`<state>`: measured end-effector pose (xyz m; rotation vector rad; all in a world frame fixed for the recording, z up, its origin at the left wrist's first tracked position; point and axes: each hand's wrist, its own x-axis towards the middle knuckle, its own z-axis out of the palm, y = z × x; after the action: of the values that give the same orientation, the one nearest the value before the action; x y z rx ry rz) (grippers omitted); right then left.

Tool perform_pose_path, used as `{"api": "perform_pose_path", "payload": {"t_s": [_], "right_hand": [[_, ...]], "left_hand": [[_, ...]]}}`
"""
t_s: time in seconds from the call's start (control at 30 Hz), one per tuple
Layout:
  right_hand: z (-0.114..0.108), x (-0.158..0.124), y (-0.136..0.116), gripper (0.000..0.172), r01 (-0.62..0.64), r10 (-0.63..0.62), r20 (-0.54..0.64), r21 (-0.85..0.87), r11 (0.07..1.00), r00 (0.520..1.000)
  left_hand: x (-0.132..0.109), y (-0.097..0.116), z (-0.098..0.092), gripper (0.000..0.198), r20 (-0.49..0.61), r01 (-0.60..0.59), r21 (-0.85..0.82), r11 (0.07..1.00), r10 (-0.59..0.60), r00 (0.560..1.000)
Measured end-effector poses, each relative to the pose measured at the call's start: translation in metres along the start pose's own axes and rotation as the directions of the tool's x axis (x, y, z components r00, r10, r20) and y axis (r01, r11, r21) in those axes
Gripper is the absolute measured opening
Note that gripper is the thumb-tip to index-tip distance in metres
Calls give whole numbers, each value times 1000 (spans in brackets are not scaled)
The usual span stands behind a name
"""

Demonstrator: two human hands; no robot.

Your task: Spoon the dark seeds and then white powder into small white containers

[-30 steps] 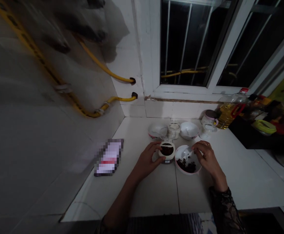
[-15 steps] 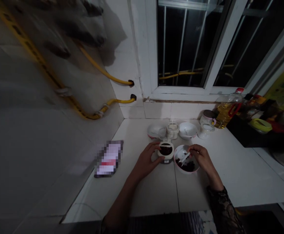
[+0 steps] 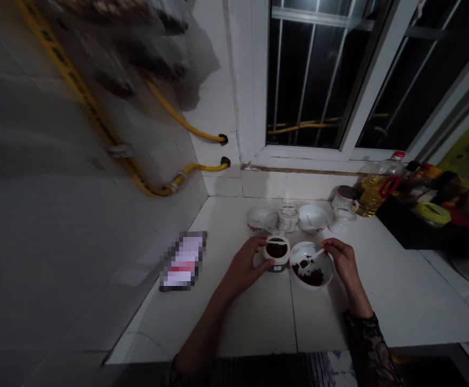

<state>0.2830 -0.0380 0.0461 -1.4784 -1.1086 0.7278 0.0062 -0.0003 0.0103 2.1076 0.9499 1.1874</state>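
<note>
My left hand [image 3: 245, 264] is wrapped round a small white jar [image 3: 276, 253] with a dark filling, standing on the white counter [image 3: 258, 317]. Right beside the jar sits a white bowl [image 3: 326, 272] holding dark pieces. My right hand [image 3: 342, 262] pinches the handle of a white spoon [image 3: 311, 257], whose bowl end carries some dark pieces above the white bowl.
Behind stand two more white bowls [image 3: 260, 217] [image 3: 312, 217], a glass jar [image 3: 288, 216] and two lidded jars [image 3: 344, 210]. An oil bottle [image 3: 377, 185] and dark clutter [image 3: 427, 215] fill the right. A packet [image 3: 182, 260] lies left, by the wall's yellow hose [image 3: 165, 185].
The spoon has gone down into the bowl and come up loaded with dark pieces. My left hand has stayed on the jar.
</note>
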Motion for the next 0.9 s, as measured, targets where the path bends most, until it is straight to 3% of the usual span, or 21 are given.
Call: {"api": "perform_pose_path", "payload": {"t_s": [0.13, 0.43, 0.53, 0.63, 0.7, 0.73, 0.83, 0.9], "right_hand": [[0, 0, 0, 17, -8, 8, -15, 24, 1000, 1000], [2, 9, -1, 17, -41, 50, -70, 120, 992, 996], [11, 10, -9, 21, 24, -15, -85, 106, 994, 996], [25, 4, -19, 25, 200, -200, -123, -14, 980, 972], [33, -3, -24, 23, 384, -402, -99, -163, 909, 910], [37, -7, -26, 21, 490, -515, -49, -237, 839, 856], [40, -16, -30, 23, 762, -759, 187, -360, 538, 623], [37, -19, -31, 30, 833, -816, 266, -382, 399, 513]], "left_hand": [[0, 1, 0, 30, -5, 40, -19, 999, -40, 999], [3, 3, -2, 19, 14, 0, -20, 1000, 1, 1000], [3, 3, -2, 18, 17, -8, -17, 1000, 8, 1000], [3, 4, -2, 17, 26, -7, -13, 1000, 8, 1000], [3, 5, -3, 18, 28, -4, -12, 1000, 5, 1000], [3, 5, -3, 19, 32, -1, -12, 1000, 2, 999], [3, 6, -3, 20, 37, 9, -18, 1000, -8, 999], [3, 7, -3, 20, 39, 8, -26, 1000, -7, 999]]}}
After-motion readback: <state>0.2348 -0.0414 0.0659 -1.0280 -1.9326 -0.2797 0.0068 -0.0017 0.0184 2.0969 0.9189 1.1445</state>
